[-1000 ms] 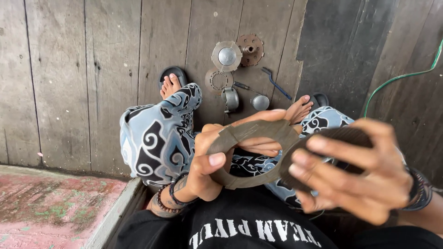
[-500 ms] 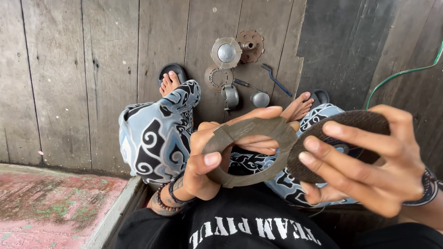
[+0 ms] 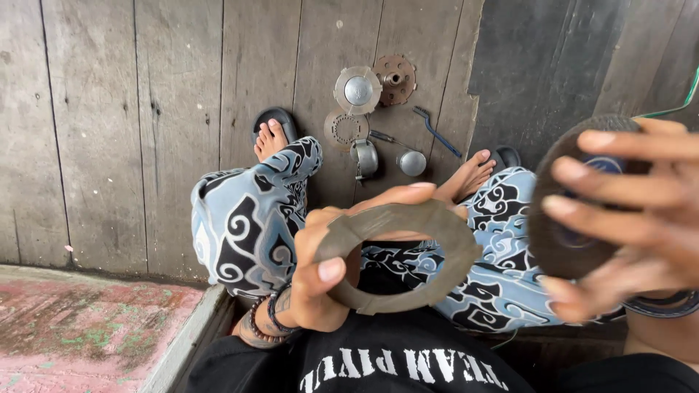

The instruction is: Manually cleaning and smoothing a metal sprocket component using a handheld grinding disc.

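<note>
That flat metal ring (image 3: 408, 255) sits pinched in the left hand (image 3: 320, 276), thumb across its near edge, over the lap. The right hand (image 3: 633, 218) grips a dark round disc (image 3: 568, 240) just beside it. Small metal parts (image 3: 364, 116) lie on the plank floor (image 3: 145, 109) beyond.

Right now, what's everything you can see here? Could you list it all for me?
Flat ring: one, dull grey-brown, held in the left hand over the lap.
Round disc: one, dark brown, held in the right hand at the right edge.
Round metal parts: about five, silver, grey and rusty brown, on the floor between the feet.
Thin tool: one, blue, on the floor beside the parts.
Sandals: two, black, under the feet.
Plank floor: grey weathered wood.
Slab: one, reddish, lower left.
Cord: one, green, upper right.
Left hand: thumb across the ring, beaded bracelets on the wrist.
Right hand: fingers spread over the disc.
</note>
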